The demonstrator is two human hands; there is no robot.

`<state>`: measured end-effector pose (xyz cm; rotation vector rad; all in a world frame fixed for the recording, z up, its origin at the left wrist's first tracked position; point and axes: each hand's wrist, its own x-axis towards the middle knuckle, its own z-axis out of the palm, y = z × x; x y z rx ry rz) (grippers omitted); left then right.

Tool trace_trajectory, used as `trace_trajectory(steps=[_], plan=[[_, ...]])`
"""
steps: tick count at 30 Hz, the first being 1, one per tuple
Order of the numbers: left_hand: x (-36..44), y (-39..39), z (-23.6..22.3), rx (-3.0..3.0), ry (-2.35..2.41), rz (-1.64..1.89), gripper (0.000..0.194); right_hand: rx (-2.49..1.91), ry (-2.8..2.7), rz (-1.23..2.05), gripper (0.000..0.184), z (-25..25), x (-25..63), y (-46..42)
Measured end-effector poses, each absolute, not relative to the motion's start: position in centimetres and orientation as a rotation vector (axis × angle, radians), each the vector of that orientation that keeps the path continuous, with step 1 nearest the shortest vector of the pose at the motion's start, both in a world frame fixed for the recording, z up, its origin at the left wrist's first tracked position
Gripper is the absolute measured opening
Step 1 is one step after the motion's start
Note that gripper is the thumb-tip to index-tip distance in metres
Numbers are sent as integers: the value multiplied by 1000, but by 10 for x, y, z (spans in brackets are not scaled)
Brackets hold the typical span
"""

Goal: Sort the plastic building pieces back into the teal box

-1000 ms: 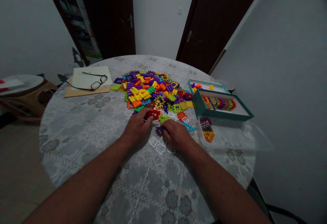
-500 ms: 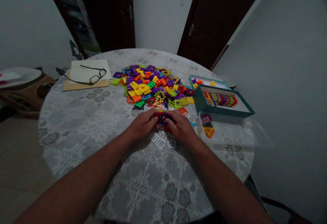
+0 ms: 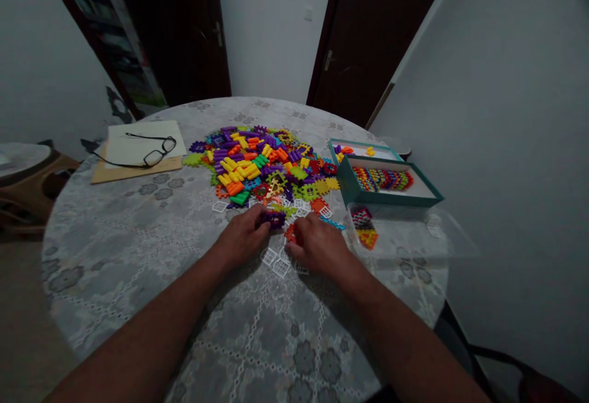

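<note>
My left hand (image 3: 242, 237) rests on the round table with its fingers pinched on a purple toothed piece (image 3: 276, 219). My right hand (image 3: 317, 245) lies beside it, fingers closed on a red-orange piece (image 3: 290, 233). The two hands are a little apart. Several white grid pieces (image 3: 275, 262) lie on the cloth between and under them. Just beyond the hands spreads a big pile of coloured plastic building pieces (image 3: 262, 164).
A teal box (image 3: 391, 197) with rows of coloured pieces stands at the right, a clear lid (image 3: 414, 234) in front of it. Glasses (image 3: 154, 153) lie on papers at the far left. Two dark doors and a wall stand behind the lace-covered table (image 3: 138, 237).
The hands met over the red and purple pieces half a second ago and have drawn apart; the purple piece is in the left hand, the red-orange one in the right. The view shifted.
</note>
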<state>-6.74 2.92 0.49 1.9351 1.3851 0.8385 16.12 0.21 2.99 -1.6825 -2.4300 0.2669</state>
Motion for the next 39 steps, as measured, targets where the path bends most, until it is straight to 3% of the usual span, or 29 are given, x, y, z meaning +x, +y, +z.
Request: trace_trajectory(steps=[6, 11, 16, 27, 33, 39], plan=[[-62, 28, 8, 1818, 1384, 777, 18, -1727, -2592, 246, 22, 34, 156, 7], [-61, 26, 11, 1700, 1395, 728, 14, -1750, -2608, 257, 21, 42, 160, 9], [-63, 28, 4, 1681, 1359, 738, 17, -1747, -2542, 216, 34, 44, 163, 5], [-61, 25, 10, 1730, 1390, 710, 18, -1718, -2441, 146, 23, 27, 167, 19], [-59, 25, 6, 1671, 1362, 775, 20, -1252, -2084, 219, 30, 20, 179, 28], [-59, 27, -1, 1709, 1288, 805, 23, -882, -2179, 423, 23, 16, 176, 26]])
